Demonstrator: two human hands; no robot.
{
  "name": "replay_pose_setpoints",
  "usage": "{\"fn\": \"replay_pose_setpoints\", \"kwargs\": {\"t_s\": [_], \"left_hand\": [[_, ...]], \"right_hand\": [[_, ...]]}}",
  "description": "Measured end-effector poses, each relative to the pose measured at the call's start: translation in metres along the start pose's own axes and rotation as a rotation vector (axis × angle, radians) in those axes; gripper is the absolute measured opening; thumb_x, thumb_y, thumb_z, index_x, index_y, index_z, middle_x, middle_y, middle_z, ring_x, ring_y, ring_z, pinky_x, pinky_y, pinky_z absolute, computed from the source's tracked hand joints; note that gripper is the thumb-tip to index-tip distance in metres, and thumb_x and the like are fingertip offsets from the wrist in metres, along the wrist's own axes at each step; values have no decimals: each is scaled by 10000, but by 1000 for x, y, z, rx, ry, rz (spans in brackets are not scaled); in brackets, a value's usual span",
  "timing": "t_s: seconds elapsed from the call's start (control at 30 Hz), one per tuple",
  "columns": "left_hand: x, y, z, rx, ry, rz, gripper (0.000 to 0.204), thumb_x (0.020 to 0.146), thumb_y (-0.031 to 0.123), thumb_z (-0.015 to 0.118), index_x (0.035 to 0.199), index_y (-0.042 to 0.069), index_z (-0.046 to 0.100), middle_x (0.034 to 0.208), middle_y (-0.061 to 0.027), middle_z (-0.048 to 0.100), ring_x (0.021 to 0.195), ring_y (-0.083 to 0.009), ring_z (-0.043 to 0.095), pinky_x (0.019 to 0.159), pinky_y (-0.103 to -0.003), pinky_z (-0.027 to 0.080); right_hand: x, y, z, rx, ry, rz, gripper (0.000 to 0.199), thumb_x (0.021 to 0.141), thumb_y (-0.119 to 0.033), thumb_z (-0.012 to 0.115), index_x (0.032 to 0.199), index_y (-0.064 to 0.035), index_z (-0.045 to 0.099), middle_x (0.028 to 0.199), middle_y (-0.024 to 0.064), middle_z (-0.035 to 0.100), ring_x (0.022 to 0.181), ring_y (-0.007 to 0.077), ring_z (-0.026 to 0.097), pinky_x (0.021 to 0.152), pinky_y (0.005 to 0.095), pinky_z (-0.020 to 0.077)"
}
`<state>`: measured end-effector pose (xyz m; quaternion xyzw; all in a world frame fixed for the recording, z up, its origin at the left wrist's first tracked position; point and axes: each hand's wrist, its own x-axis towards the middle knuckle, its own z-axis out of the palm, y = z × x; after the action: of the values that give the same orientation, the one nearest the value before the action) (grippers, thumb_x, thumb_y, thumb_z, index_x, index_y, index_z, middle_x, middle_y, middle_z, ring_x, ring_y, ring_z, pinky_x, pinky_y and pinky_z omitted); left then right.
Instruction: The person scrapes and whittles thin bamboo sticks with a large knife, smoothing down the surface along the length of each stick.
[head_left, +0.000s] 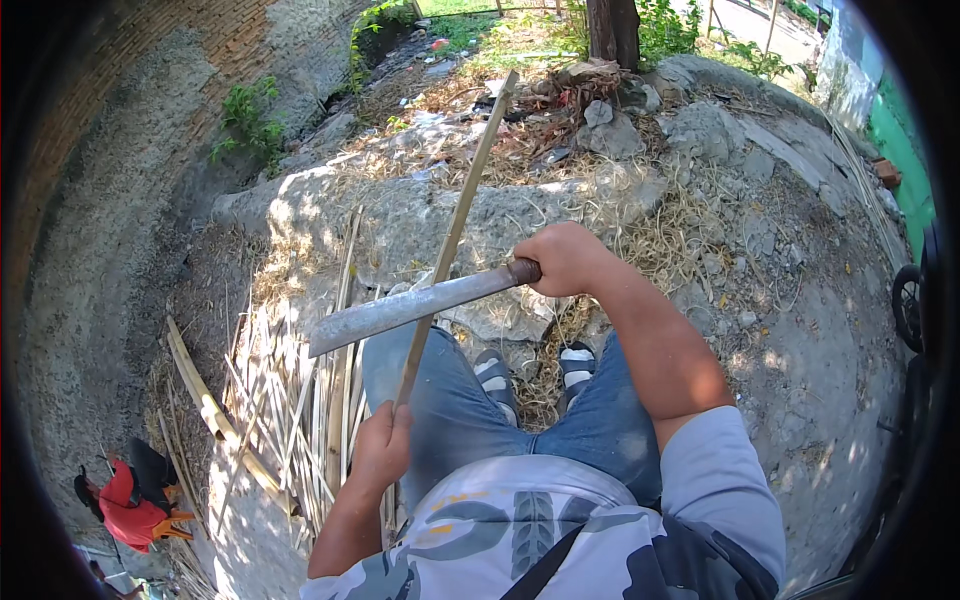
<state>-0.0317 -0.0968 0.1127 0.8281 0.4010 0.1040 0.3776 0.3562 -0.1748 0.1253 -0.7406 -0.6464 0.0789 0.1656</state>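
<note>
My left hand [381,446] is closed around the lower end of a long, narrow bamboo strip [468,198], which slants up and away from me over my left knee. My right hand [563,260] grips the dark handle of a machete [405,312]. Its broad grey blade points left and crosses in front of the strip near the middle. Whether the edge touches the strip, I cannot tell. Both tools are held above my lap and the ground between my sandalled feet.
Many split bamboo strips [300,420] lie to my left, beside a thicker bamboo piece [215,415]. Pale shavings [640,225] litter a concrete ledge ahead. Broken concrete [612,135] lies by a tree trunk [613,35]. A person in red [132,510] sits at far left; a wheel [907,305] stands right.
</note>
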Motion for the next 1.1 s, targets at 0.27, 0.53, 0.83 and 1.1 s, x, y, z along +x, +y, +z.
{"fn": "replay_pose_setpoints", "kwargs": {"t_s": [0.27, 0.53, 0.83, 1.1], "left_hand": [[53, 6, 14, -409, -136, -246, 354, 1065, 342, 489, 968, 23, 607, 731, -29, 562, 658, -114, 519, 600, -332, 441], [40, -12, 7, -191, -63, -76, 328, 1063, 314, 494, 955, 24, 601, 718, -38, 554, 661, -125, 508, 609, -325, 432], [16, -12, -3, -171, -38, -139, 309, 1054, 270, 502, 968, -8, 606, 720, -61, 582, 653, -140, 533, 604, -334, 444], [10, -20, 18, -70, -35, -28, 310, 1056, 255, 502, 969, -15, 628, 755, -156, 641, 690, -243, 614, 653, -385, 477]], "right_hand": [[13, -16, 14, 160, 23, 177, 147, 747, -220, 671, 876, -152, 689, 854, 134, 704, 874, 340, 699, 786, 487, 555], [8, 16, -3, -81, 120, 119, 195, 733, -190, 701, 922, -142, 690, 894, 116, 712, 891, 336, 698, 793, 480, 549], [-2, 32, -13, 76, 173, 430, 214, 767, -228, 699, 961, -137, 697, 933, 105, 715, 940, 330, 691, 808, 475, 547], [5, -19, -4, -130, -14, 0, 209, 751, -216, 706, 947, -144, 689, 918, 93, 718, 920, 300, 706, 793, 458, 550]]}}
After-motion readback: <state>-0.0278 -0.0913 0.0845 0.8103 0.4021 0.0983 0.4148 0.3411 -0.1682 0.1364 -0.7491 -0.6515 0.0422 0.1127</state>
